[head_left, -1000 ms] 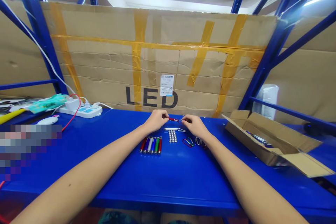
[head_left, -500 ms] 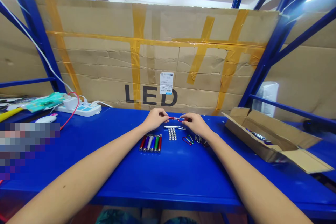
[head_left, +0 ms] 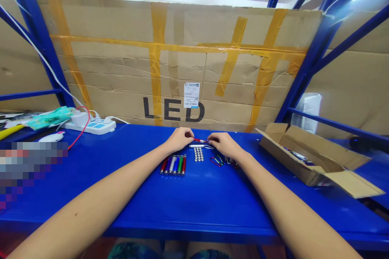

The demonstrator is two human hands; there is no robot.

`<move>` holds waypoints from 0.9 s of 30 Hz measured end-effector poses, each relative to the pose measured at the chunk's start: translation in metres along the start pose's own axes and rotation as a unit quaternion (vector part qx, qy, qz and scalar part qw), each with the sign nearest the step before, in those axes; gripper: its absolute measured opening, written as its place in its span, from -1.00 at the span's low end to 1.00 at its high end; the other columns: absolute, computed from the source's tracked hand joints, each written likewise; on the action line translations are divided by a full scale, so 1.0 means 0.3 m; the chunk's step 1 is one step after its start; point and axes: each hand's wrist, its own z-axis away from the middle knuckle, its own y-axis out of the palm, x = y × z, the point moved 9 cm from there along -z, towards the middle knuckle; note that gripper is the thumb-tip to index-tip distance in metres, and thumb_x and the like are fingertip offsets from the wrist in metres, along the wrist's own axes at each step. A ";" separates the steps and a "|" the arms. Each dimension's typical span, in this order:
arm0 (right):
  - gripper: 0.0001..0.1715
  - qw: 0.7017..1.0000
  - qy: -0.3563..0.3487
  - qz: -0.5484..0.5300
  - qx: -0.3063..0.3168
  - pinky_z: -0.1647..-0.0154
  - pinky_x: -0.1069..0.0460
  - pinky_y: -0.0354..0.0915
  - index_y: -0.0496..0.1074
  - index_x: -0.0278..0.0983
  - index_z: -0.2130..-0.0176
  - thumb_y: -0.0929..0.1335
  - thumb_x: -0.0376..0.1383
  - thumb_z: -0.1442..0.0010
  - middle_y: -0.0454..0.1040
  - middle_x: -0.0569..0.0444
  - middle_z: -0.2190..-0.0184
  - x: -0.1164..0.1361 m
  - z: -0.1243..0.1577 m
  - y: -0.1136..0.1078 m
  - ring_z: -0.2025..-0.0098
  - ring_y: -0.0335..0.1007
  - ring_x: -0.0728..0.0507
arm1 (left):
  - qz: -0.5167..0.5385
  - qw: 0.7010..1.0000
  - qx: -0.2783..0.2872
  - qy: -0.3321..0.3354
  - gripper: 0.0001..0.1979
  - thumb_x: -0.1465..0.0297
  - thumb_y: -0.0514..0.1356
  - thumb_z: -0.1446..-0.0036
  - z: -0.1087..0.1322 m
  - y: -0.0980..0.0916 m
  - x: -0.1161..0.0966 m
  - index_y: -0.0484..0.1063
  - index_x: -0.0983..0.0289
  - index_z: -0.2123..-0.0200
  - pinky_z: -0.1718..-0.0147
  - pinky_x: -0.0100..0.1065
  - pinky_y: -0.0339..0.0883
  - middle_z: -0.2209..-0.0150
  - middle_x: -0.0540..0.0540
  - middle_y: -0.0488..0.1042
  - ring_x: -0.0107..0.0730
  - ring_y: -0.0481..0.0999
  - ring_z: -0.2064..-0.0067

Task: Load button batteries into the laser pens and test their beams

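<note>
My left hand is closed on the left end of a slim red mini flashlight. At its other end my right hand pinches a small red carabiner, now mostly hidden by the fingers. Just below lies a silver mini flashlight with a clip at its right end. Button cells stand in neat rows beneath that. To their left, several coloured mini flashlights form a row side by side. Loose carabiners lie below my right hand, some partly covered by it.
An open cardboard box with metallic items inside sits at the right. On the left are a white power strip with cables and a green package. A tall taped cardboard panel closes off the back of the blue table.
Both hands have dropped slightly with the red mini flashlight, which now tilts a little down to the right. The carabiner's loop, visible before, is now largely behind my right fingers.
</note>
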 end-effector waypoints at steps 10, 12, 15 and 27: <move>-0.87 1.000 0.023 0.000 0.020 0.28 0.08 0.21 0.49 -0.26 0.35 0.32 -0.39 -0.15 0.56 0.06 0.33 -0.025 -0.004 0.029 0.27 0.42 -0.09 | -0.029 0.999 0.024 -0.008 -0.89 0.47 0.17 0.04 0.004 0.022 0.012 0.50 0.26 0.41 0.27 -0.36 0.32 0.35 0.03 0.56 -0.36 0.52 0.28; -0.87 0.999 0.030 0.004 0.029 0.29 0.08 0.21 0.49 -0.26 0.36 0.32 -0.39 -0.14 0.55 0.05 0.32 -0.027 -0.003 0.035 0.28 0.41 -0.09 | -0.035 0.999 0.031 -0.007 -0.88 0.47 0.16 0.04 0.005 0.025 0.008 0.50 0.26 0.40 0.26 -0.35 0.32 0.34 0.04 0.57 -0.35 0.52 0.27; -0.88 0.999 0.031 0.008 0.043 0.30 0.08 0.22 0.50 -0.27 0.36 0.33 -0.38 -0.13 0.55 0.02 0.31 -0.027 -0.002 0.043 0.28 0.41 -0.10 | -0.045 0.998 0.043 -0.007 -0.86 0.47 0.15 0.04 0.007 0.030 0.005 0.51 0.25 0.40 0.25 -0.35 0.32 0.33 0.05 0.57 -0.34 0.52 0.26; -0.88 0.998 0.022 0.010 0.055 0.25 0.06 0.26 0.52 -0.28 0.33 0.35 -0.35 -0.13 0.54 -0.01 0.28 0.003 0.009 0.033 0.27 0.42 -0.12 | -0.046 0.996 0.076 -0.008 -0.85 0.41 0.16 0.00 0.007 0.041 0.007 0.53 0.25 0.37 0.24 -0.33 0.32 0.30 0.07 0.58 -0.30 0.52 0.25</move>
